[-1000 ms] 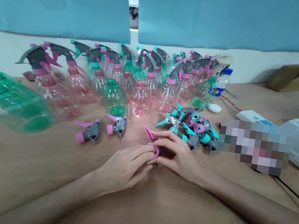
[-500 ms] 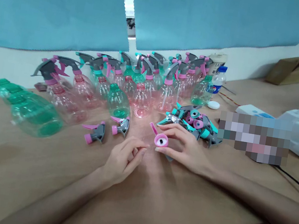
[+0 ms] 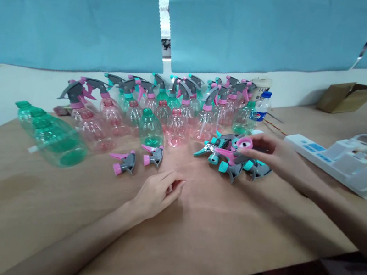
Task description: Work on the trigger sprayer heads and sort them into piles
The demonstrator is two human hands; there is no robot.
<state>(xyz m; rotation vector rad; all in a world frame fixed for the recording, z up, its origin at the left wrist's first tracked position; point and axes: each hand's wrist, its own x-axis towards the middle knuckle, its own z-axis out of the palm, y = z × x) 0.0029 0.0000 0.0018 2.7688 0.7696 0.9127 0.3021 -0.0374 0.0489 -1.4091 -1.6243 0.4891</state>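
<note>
My right hand pinches a grey spray head by its pink collar, above a pile of grey, teal and pink spray heads. The collar's opening faces me. On the table, my left hand rests with curled fingers, thumb and fingertips close together, and nothing shows in it. Two pink-and-grey spray heads, a left one and a right one, lie just beyond it. Behind them stand uncapped bottles, among them a green bottle and a pink bottle.
Rows of bottles with spray heads fitted line the wall. Several green bottles stand at the left. On the right are a white power strip with plugs, a blue-capped drink bottle and a cardboard box.
My right hand has moved right and away from me, from beside my left hand to over the pile, with a pink-collared spray head in it. My left hand has stayed nearly still.
</note>
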